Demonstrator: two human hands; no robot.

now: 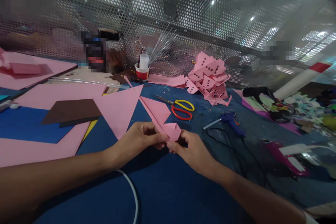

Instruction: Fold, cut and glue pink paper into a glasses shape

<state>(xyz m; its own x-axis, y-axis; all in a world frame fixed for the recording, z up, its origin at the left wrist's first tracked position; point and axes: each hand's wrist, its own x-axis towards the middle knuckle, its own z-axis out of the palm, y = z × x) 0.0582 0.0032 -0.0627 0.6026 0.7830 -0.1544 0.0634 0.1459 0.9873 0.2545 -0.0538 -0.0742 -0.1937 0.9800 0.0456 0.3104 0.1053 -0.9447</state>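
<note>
Between my two hands is a folded pink paper piece (157, 110) with a long thin strip running up and to the left. My left hand (141, 135) pinches it from the left, thumb along the strip's lower end. On the other side, my right hand (190, 148) grips the lower right corner, near a small rolled or folded part. Fingertips beneath the paper are partly hidden. A pink paper triangle (119, 110) lies behind my left hand. Just beyond the held paper are scissors (182, 109) with one yellow and one red handle.
A blue glue gun (233, 124) with a black cord lies to the right. Pink paper pieces with dark squares (208, 77) are heaped at the back. Blue, brown and pink sheets (70, 112) spread leftward. A paper cup (142, 71) stands near the perforated metal screen (183, 17). A white cable (132, 190) runs in front.
</note>
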